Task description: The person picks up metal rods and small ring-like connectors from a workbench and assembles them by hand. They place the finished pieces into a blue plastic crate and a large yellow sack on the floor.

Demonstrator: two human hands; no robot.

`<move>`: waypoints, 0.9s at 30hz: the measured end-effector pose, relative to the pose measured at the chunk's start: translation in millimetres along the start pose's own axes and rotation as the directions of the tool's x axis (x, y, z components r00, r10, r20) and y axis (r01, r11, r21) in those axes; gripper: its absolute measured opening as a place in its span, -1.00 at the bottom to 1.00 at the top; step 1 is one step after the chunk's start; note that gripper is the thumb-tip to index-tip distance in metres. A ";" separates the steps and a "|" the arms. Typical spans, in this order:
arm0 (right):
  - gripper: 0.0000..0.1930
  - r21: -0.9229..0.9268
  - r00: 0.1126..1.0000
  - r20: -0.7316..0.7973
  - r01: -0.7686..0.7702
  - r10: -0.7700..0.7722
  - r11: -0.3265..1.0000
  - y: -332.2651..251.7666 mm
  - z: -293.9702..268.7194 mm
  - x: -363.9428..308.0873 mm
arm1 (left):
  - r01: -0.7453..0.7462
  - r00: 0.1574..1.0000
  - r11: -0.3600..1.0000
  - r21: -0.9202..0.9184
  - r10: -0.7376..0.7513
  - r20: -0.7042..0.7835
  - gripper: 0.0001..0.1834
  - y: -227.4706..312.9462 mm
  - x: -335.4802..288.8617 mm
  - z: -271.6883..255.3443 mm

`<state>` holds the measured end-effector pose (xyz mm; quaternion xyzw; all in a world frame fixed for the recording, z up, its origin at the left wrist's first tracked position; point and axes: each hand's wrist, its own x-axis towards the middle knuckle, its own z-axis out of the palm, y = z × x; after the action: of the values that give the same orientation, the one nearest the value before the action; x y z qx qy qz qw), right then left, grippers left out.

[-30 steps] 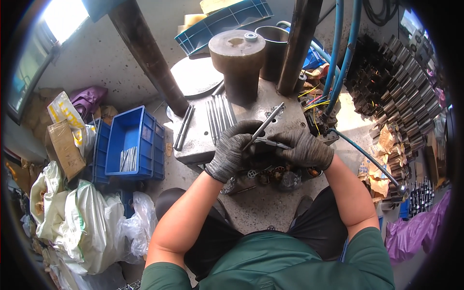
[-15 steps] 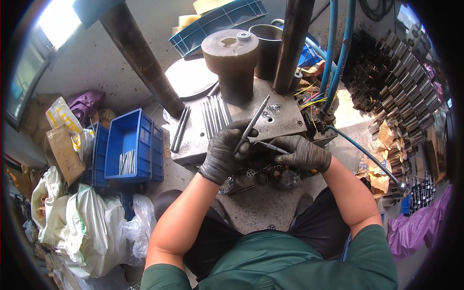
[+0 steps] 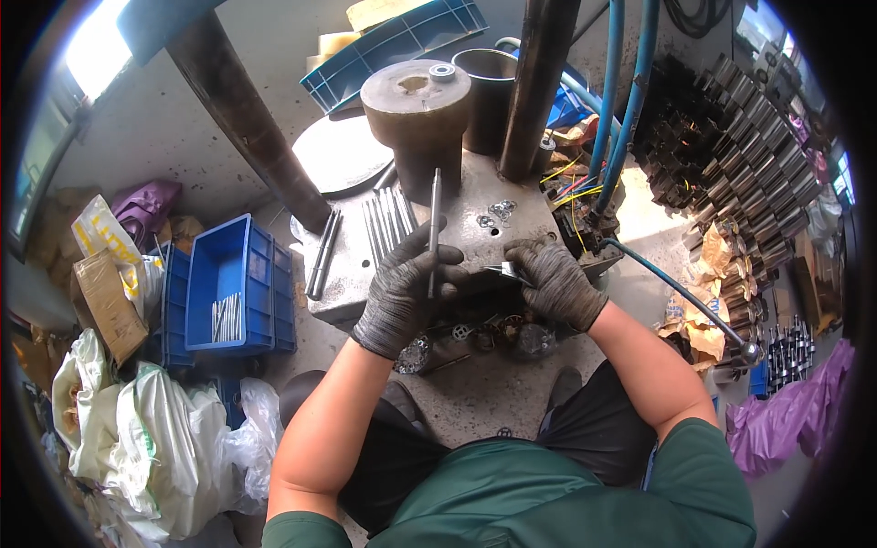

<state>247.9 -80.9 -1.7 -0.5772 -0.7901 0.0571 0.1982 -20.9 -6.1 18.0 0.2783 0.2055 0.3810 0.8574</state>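
**Left hand (image 3: 402, 288) and right hand (image 3: 555, 285) apart, each gripping metal, at near edge of grey metal desk (image 3: 532, 205)**

Both hands in dark grey knit gloves. Left: fingers and thumb closed round a long, slim, silver metal shaft (image 3: 435, 205), held near-upright in view, upper end pointing toward the desk's far edge. Right: pinching a short, slim, silver metal piece (image 3: 508, 268), tip toward the left hand; mostly covered by the glove, kind cannot be told. The two pieces do not touch.

On the desk, left half: a row of slim silver shafts (image 3: 387, 224), lying side by side. Nearer the left edge, a pair of darker grey metal shafts (image 3: 324, 256). Right of the held shaft, toward the right edge: loose small silver metal rings (image 3: 499, 212), some overlapping.

Toward far edge: thick, round, grey-brown metal block (image 3: 416, 119), a small silver metal ring (image 3: 442, 73) on top. Far left corner: pale flat round disc (image 3: 340, 151).

Off the desk's left edge: open blue plastic crate (image 3: 239, 274), more short silver metal rods (image 3: 227, 318) inside.
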 end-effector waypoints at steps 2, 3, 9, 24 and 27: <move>-0.54 -0.033 1.000 0.027 -0.008 0.009 0.999 -2.9 -1.4 3.8 | -0.019 1.000 1.000 0.006 0.019 0.022 -0.35 -1.1 0.3 -0.6; -0.53 -0.046 1.000 -0.001 -0.017 0.017 0.999 -3.8 -1.9 7.4 | -0.037 0.998 0.999 0.014 0.037 0.043 -0.36 -1.2 0.5 -1.5; -0.57 -0.225 0.999 0.006 -0.033 0.036 0.974 5.8 1.2 18.3 | -0.038 0.999 0.999 0.016 0.039 -0.028 -0.34 1.1 3.0 2.4; -0.79 0.630 0.915 -0.158 -0.196 0.372 0.751 -6.4 14.4 1.0 | 0.065 0.996 0.931 0.359 -0.038 -0.082 -0.60 -13.3 12.3 9.7; -0.73 0.692 0.921 -0.095 -0.212 0.378 0.690 -20.4 3.6 2.4 | 0.006 0.999 0.813 0.582 0.020 -0.038 -0.73 -31.5 16.3 14.7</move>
<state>227.7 -84.9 2.0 -0.5896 -0.5835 0.3010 0.4704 14.5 -15.8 6.9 0.5197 0.3291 0.3089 0.7254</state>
